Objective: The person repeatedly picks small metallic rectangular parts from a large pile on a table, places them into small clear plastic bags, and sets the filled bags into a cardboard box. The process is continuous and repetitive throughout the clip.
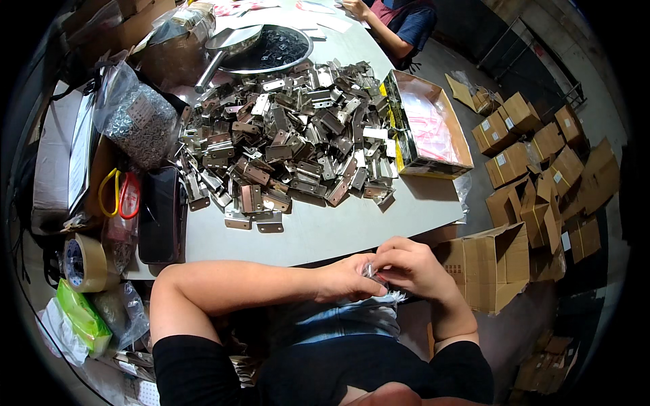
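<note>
Both hands meet over my lap, just off the table's near edge. My left hand [344, 277] is closed round a small clear plastic bag [370, 272], with a shiny edge and a bit of red showing. From the right, my right hand [409, 265] pinches at the same bag; the fingertips partly hide it, and I cannot make out its contents. Beyond the hands, a wide heap of bent metal brackets [291, 142] with drilled holes covers the middle of the table [325, 233]. Right of the heap, an open carton [467, 159] holds flat clear bags with red edges.
A metal pan [308, 51] of dark pieces stands behind the heap, a scoop [233, 40] on it. At left lie a bag of screws [139, 115], scissors [128, 196], a black phone-like case [160, 216] and tape [84, 262]. Cardboard boxes [511, 162] crowd the right floor; another person [399, 30] sits at the far side.
</note>
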Demonstrator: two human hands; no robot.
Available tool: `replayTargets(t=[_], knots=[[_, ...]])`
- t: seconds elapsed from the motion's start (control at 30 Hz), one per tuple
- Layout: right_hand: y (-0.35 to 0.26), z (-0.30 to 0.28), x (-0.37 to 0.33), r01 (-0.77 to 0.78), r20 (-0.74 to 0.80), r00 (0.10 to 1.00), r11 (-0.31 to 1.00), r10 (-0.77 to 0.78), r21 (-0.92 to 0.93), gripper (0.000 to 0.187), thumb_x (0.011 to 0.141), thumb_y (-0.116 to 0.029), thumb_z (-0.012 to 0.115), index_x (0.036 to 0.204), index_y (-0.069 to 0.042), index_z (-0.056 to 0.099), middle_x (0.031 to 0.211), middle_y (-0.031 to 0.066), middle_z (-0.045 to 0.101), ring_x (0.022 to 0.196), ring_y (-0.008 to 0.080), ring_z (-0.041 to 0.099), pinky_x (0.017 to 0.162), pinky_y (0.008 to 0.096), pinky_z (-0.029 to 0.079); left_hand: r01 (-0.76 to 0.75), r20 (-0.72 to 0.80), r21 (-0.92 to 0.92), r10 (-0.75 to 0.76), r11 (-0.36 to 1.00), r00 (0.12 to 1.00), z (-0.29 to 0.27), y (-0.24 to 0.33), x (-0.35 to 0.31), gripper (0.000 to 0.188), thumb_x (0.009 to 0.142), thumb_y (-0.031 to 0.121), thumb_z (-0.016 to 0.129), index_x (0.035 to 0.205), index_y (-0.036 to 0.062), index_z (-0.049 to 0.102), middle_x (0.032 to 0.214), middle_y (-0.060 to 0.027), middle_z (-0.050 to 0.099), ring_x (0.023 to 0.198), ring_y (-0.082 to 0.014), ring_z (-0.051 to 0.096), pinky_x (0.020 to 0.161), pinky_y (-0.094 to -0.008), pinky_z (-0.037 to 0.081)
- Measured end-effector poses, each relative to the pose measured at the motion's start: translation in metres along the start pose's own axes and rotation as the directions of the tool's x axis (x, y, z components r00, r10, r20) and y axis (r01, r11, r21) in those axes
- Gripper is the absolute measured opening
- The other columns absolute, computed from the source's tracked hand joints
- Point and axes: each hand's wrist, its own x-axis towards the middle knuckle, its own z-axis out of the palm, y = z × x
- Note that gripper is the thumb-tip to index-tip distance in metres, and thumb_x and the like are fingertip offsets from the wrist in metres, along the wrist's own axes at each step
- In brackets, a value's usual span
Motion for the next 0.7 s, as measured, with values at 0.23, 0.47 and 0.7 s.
replayTargets(t=[0.23,0.47,0.7], knots=[[0.038,-0.024,0.026,0.0,-0.036,0.999,0.993,-0.004,-0.122,0.015,0.08,-0.007,0.07,0.094,-0.003,0.065,0.093,0.0112,0.06,0.076,0.0256,0.062,0.069,0.033,0.051,0.02,-0.069,0.007,-0.019,1.0,0.997,-0.005,-0.007,0.004,0.03,0.084,0.008,0.069,0.107,0.0107,0.05,0.074,0.0021,0.051,0.057,-0.0072,0.047,0.047,-0.0225,0.035],[0.074,-0.024,0.033,-0.021,-0.237,0.965,0.872,-0.11,-0.488,0.022,0.076,0.002,0.069,0.095,0.0,0.059,0.098,0.0144,0.057,0.091,0.034,0.059,0.077,0.0391,0.049,0.036,-0.086,0.22,-0.018,0.975,0.996,-0.017,-0.019,0.012,0.037,0.092,0.021,0.066,0.117,0.0127,0.041,0.086,0.002,0.05,0.066,-0.0063,0.045,0.05,-0.0219,0.038],[0.069,-0.026,0.026,-0.117,-0.288,0.956,0.966,0.047,-0.229,0.016,0.082,0.004,0.061,0.095,0.001,0.053,0.099,0.0168,0.059,0.089,0.0343,0.06,0.076,0.0382,0.049,0.162,-0.048,0.275,-0.155,0.948,0.987,-0.011,-0.02,0.004,0.04,0.095,0.024,0.062,0.121,0.0182,0.033,0.1,-0.0028,0.044,0.078,-0.0103,0.047,0.061,-0.0255,0.048]])
